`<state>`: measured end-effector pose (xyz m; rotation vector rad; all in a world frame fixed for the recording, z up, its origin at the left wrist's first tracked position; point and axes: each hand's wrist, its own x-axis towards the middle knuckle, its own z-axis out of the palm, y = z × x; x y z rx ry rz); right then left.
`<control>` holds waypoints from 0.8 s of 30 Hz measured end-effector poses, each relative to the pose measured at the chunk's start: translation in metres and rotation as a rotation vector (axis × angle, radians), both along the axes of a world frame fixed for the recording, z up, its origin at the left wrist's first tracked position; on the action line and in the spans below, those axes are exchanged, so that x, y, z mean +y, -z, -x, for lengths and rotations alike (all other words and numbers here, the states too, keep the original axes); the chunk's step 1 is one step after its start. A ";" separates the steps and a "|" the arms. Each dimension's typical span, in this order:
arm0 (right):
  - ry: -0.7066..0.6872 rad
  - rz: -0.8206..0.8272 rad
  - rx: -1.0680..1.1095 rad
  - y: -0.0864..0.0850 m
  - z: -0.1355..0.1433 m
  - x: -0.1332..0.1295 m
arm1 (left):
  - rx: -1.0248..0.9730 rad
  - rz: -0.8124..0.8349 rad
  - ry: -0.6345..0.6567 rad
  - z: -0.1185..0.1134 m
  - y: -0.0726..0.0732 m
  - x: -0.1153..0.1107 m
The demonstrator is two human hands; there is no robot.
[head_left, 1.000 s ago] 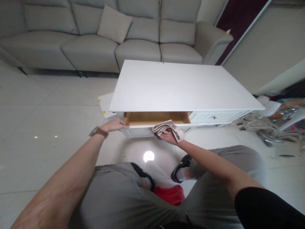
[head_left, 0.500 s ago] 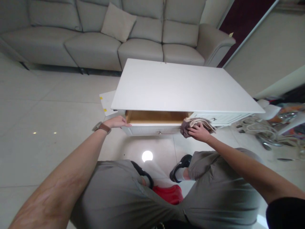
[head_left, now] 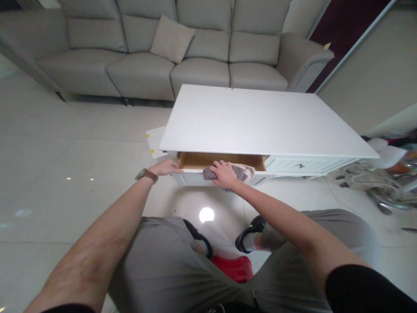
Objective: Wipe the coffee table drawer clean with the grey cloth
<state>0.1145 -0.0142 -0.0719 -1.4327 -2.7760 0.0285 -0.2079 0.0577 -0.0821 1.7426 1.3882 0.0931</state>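
Note:
A white drawer [head_left: 192, 179] is pulled partway out of the white coffee table [head_left: 254, 119], and its bare wooden inside shows. My left hand [head_left: 167, 167], with a watch on the wrist, is closed on the left corner of the drawer front. My right hand [head_left: 224, 174] is pressed on a folded grey-brown and cream cloth [head_left: 243, 173]. That cloth lies over the top edge of the drawer front, near its middle, and covers the drawer's knob. My right fingertips curl over it toward the drawer's inside.
Behind the table stands a long grey sofa [head_left: 143, 71] with a beige cushion [head_left: 172, 38]. A white board with yellow marks [head_left: 155, 141] is by the table's left end. Coiled cords [head_left: 374, 180] and clutter lie on the floor at right. Something red [head_left: 233, 268] is between my feet.
My right hand has slid the cloth left along the drawer's front edge, from its right end to about the middle. My left hand keeps its hold on the corner. The view has shifted slightly.

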 end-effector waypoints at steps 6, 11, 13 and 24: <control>-0.067 -0.044 0.027 0.000 0.089 0.003 | 0.031 -0.073 0.021 0.004 0.014 0.000; -0.118 -0.015 0.050 0.000 0.070 0.009 | 0.072 -0.101 0.037 0.005 0.011 -0.005; -0.085 -0.021 0.053 0.000 0.045 0.009 | 0.101 -0.121 0.041 0.004 0.010 -0.006; 0.197 -0.005 -0.119 0.006 -0.170 -0.008 | 0.131 -0.200 0.068 0.001 0.003 -0.007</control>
